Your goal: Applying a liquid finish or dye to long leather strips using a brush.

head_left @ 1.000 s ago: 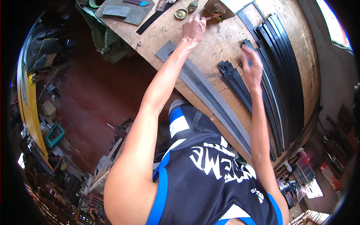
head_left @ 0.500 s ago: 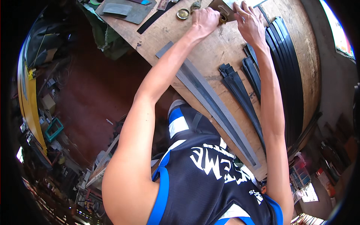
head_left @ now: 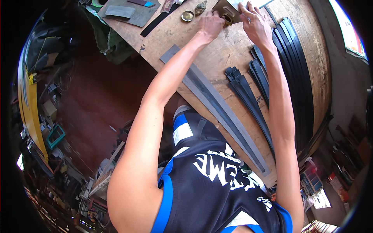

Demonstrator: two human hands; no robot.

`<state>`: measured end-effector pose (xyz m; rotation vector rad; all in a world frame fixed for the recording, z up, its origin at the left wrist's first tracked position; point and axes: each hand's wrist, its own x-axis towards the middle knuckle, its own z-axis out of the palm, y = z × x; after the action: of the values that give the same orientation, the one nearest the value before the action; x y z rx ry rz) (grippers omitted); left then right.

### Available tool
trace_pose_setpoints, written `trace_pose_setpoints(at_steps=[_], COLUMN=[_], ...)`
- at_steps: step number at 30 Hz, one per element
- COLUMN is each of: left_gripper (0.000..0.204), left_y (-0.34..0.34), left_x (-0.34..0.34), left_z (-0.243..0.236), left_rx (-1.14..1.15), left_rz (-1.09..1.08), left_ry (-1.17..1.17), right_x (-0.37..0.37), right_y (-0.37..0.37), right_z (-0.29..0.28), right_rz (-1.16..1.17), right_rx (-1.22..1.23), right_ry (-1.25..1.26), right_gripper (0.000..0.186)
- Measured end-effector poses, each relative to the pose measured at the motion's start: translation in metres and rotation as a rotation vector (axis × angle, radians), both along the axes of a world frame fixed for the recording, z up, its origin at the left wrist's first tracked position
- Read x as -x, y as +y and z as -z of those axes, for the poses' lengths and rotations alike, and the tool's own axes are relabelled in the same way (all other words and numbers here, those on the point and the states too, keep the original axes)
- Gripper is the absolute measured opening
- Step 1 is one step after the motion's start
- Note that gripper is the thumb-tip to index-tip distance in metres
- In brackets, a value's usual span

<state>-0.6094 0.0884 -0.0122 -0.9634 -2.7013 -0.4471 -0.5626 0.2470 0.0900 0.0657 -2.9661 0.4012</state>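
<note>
At the top of the workbench, my left hand (head_left: 211,27) has its fingers curled beside the round opening (head_left: 227,18) of a metal can (head_left: 220,7); what they hold is hidden. My right hand (head_left: 256,27) grips the can from the right, fingers bent over its pale surface. A round gold lid (head_left: 187,16) and a small crumpled lump (head_left: 200,8) lie left of the can. Below my hands are bundles of dark strips (head_left: 243,91) (head_left: 295,77) and a long grey strip with a darker middle (head_left: 213,105), lying along the bench.
The wooden bench (head_left: 151,42) has grey sheets (head_left: 124,15) at its upper left and green cloth (head_left: 112,46) hanging off its edge. The red floor (head_left: 89,97) has yellow boards (head_left: 29,116), a teal crate (head_left: 55,136) and clutter around it. A wall (head_left: 342,85) rises at the right.
My right hand has moved up from the dark strips onto the can. My left hand has shifted slightly right and down, close against the can's opening.
</note>
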Motion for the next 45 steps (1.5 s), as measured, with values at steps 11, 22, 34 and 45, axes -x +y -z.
trace_pose_setpoints(at_steps=[11, 22, 34, 45], left_gripper=[0.022, 0.027, 0.015, 0.017], left_y=[-0.015, -0.049, -0.065, -0.095], left_x=[0.045, 0.02, -0.077, -0.078], left_z=[-0.029, 0.024, 0.021, 0.002], left_rx=[0.099, -0.28, -1.348, -1.301], left_rz=[0.069, -0.087, -0.216, -0.579], left_ry=[-0.32, -0.813, -1.471, -0.846], right_x=[0.002, 0.005, 0.006, 0.008], right_y=[0.03, 0.041, 0.028, 0.035], right_z=[0.055, 0.069, 0.037, 0.06], right_rz=[-0.079, -0.064, -0.156, -0.007], right_rx=[-0.122, 0.049, -0.019, 0.016], right_ry=[0.17, 0.037, 0.021, 0.003], right_gripper=[0.042, 0.042, 0.038, 0.036])
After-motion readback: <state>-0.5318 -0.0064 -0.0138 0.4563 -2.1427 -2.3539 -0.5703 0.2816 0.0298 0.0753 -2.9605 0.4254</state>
